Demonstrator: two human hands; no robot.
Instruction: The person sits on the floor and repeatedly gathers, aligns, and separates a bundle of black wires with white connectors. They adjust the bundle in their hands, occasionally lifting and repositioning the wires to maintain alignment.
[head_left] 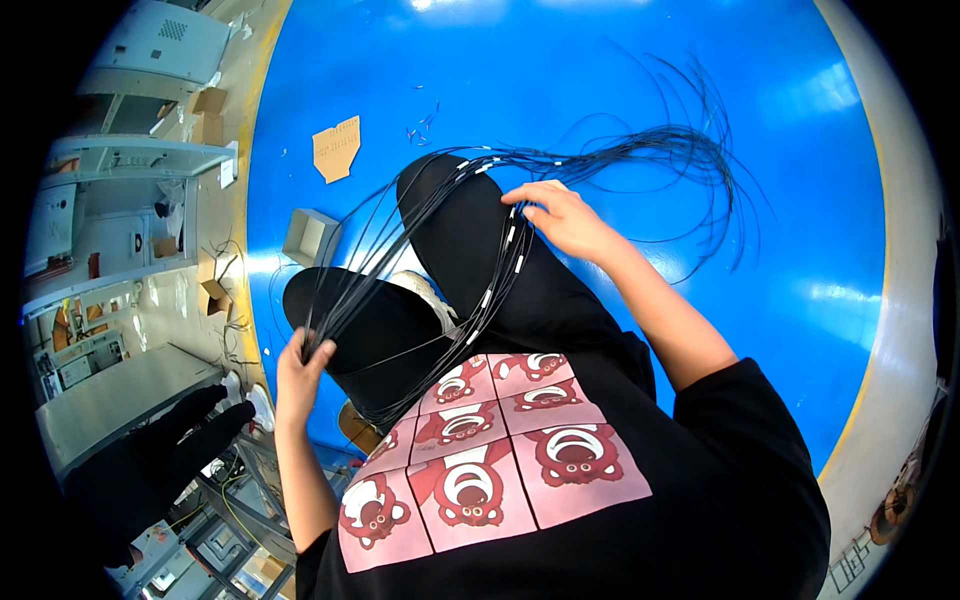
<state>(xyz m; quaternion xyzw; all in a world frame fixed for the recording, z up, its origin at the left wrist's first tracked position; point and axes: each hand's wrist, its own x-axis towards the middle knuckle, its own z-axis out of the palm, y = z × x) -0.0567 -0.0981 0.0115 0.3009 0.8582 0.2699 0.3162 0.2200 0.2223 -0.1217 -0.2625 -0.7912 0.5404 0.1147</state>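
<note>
A long bundle of thin black wires (600,152) with white marker sleeves lies over my black-trousered knees. Its loose ends fan out across the blue floor at the far right. At the left, my left hand (300,372) is closed round one part of the bundle beside my knee. My right hand (563,218) pinches another strand group (497,280) between thumb and fingers, over my right thigh. That group curves down to my lap and back toward the left. Which single wires each hand grips is too fine to tell.
A torn cardboard piece (337,150) and small dark scraps (422,128) lie on the blue floor (480,60). A small open grey box (312,237) stands beyond my left knee. At the left are cabinets (160,45), cartons (208,115) and another person's dark legs (190,430).
</note>
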